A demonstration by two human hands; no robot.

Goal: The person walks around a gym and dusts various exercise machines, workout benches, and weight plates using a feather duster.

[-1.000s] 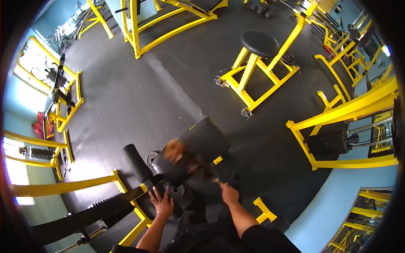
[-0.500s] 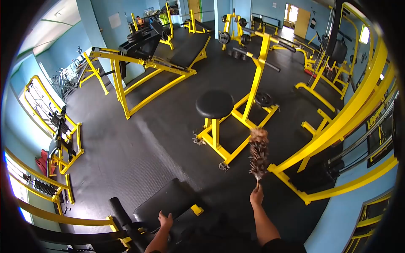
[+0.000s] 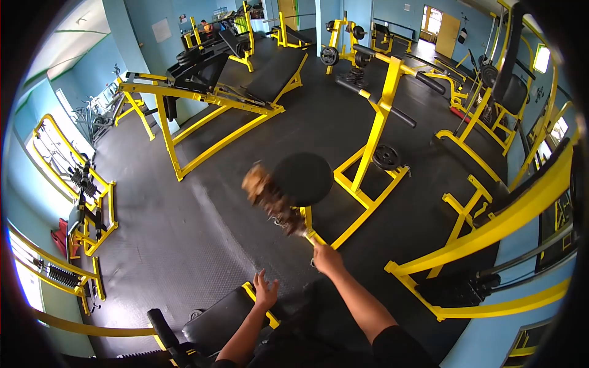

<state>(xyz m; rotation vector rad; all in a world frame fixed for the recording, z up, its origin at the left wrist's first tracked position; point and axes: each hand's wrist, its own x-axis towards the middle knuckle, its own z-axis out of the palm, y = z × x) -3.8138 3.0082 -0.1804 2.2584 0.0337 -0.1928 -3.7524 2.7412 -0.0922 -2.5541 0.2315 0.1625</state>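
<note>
My right hand (image 3: 328,257) is closed around the handle of a brown feather duster (image 3: 273,199). The duster slants up and to the left, and its feathers overlap the left edge of a round black seat (image 3: 304,178) in this view. That seat belongs to a yellow-framed machine (image 3: 375,141). My left hand (image 3: 265,290) is raised with its fingers apart and nothing in it. Just below it lies a black padded bench (image 3: 224,319) with a yellow bracket.
A large yellow leg press (image 3: 215,98) stands ahead to the left. Yellow frame beams (image 3: 485,245) curve close by on the right. A weight plate (image 3: 386,157) sits on the machine's base. More machines line the left wall, and a person (image 3: 207,27) is far back.
My right hand has swung the feather duster left, from beside the machine to its round seat. My left hand has moved up and right, away from the bench pad. The view has shifted slightly.
</note>
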